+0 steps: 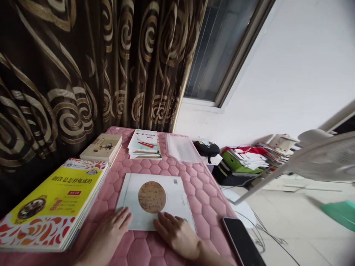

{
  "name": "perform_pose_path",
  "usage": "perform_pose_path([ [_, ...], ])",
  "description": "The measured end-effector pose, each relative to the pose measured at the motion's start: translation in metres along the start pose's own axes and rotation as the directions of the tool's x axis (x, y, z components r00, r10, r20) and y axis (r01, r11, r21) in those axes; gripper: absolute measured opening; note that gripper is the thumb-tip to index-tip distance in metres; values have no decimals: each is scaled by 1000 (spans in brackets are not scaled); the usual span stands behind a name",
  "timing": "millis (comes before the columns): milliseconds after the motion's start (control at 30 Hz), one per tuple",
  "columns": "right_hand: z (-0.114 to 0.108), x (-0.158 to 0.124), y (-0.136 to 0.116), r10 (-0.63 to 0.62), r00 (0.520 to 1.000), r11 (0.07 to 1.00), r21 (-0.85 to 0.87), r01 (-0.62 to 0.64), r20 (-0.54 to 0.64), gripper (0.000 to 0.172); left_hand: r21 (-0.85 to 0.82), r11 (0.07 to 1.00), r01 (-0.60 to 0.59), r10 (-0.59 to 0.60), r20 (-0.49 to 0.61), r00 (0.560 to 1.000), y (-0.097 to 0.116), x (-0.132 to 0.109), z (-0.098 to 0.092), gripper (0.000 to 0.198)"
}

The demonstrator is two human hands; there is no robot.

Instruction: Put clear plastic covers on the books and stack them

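A pale book with a large brown circle and a barcode on its cover lies flat on the pink quilted table cover. The fingers of my left hand rest at its lower left corner. Flat on its lower edge, right of the middle, lies my right hand, fingers stretched out. Neither hand grips anything. To the left is a stack of books topped by a yellow book with orange patterns.
Behind lie a beige book stack, several booklets and clear plastic sheets. A black case sits at the right edge, a phone at the front right. A fan stands beyond; a curtain hangs behind.
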State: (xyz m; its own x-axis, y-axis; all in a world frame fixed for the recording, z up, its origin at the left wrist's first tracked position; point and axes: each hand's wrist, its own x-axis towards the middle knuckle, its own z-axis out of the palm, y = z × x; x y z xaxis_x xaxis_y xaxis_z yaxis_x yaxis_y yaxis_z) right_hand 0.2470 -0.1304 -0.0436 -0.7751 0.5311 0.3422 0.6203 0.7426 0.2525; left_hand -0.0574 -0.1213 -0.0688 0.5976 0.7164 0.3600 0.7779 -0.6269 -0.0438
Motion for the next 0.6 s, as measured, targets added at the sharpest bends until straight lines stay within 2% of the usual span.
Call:
perform_pose_path([
  [167, 2, -20, 0, 160, 987, 957, 247, -151, -17, 28, 24, 999, -36, 36, -4, 999, -2, -2, -10, 57],
  [233, 0, -30, 4, 195, 981, 933, 311, -182, -11, 29, 36, 999, -40, 40, -2, 999, -5, -5, -6, 53],
  [400, -13, -60, 16, 276, 961, 894, 365, -261, 9, 31, -25, 999, 40, -40, 7, 999, -17, -17, 6, 51],
  [500, -21, -72, 22, 347, 937, 858, 389, -336, 44, 31, -81, 996, 24, -24, 5, 1000, -22, -17, -2, 51],
  [600, -27, -75, 25, 437, 893, 787, 437, -436, 104, 30, -161, 986, 39, -42, -16, 999, -22, -9, -16, 42],
])
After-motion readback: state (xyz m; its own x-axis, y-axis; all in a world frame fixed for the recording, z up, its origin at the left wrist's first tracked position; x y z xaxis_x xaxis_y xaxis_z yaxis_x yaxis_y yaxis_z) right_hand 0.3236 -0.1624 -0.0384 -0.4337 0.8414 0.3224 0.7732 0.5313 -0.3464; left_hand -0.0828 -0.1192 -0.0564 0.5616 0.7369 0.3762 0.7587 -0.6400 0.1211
